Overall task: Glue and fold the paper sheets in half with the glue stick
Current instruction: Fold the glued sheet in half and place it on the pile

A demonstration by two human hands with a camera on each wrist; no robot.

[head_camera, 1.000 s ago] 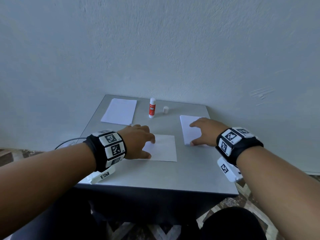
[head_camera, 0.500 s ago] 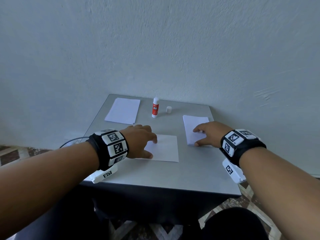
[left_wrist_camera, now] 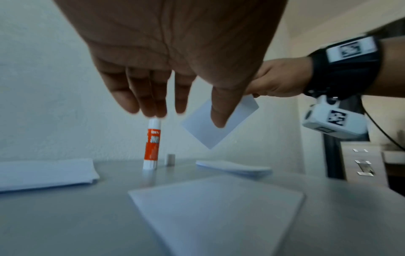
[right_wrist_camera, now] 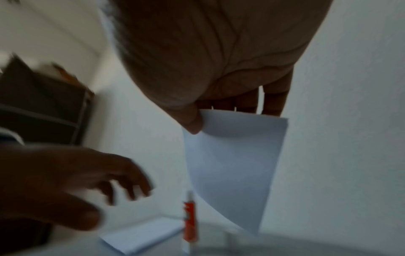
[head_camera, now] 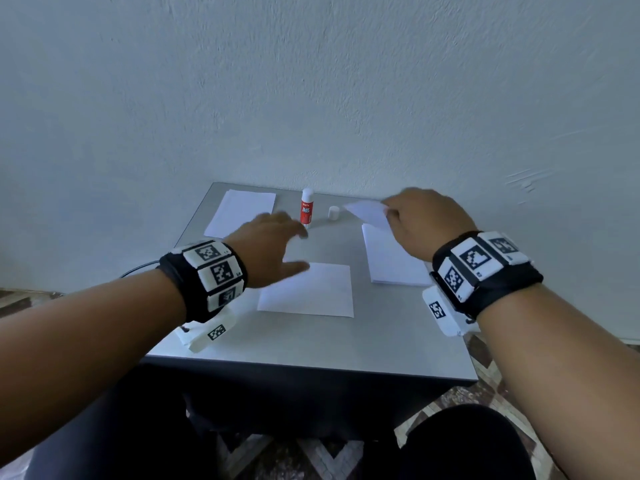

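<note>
1. Pinching one paper sheet (right_wrist_camera: 234,166) between thumb and fingers of right hand (head_camera: 427,223), raised off the table (head_camera: 311,348) over the far right area; sheet hangs free, touches nothing else.
2. Left hand (head_camera: 273,244) holding nothing, fingers straight and spread, reaching far toward the glue stick (left_wrist_camera: 151,143); fingertips (left_wrist_camera: 153,110) just above its tip in the left wrist view, contact not certain, motion blur.
3. Glue stick upright at far centre of table, uncapped by the look of it; small white cap (head_camera: 333,213) standing just right of it, apart.
4. Right stack of paper (head_camera: 391,261) lying flat below the lifted sheet, right side of table; looks like the supply of unfolded sheets.
5. Left stack (head_camera: 240,213) at far left, flat; in the left wrist view its near edge looks rounded like a fold, so probably finished pieces. Count not readable.
6. Single sheet (head_camera: 308,289) flat at near centre, between the hands, not touched. Glued or not: cannot tell.
7. Progress judgement: mid-task, some sheets likely done, several left on the right stack.
8. Left to do for the current cycle: take glue stick, spread glue, fold in half, press, set on left stack; repeat until right stack used up.
9. Cap not yet back on.
</note>
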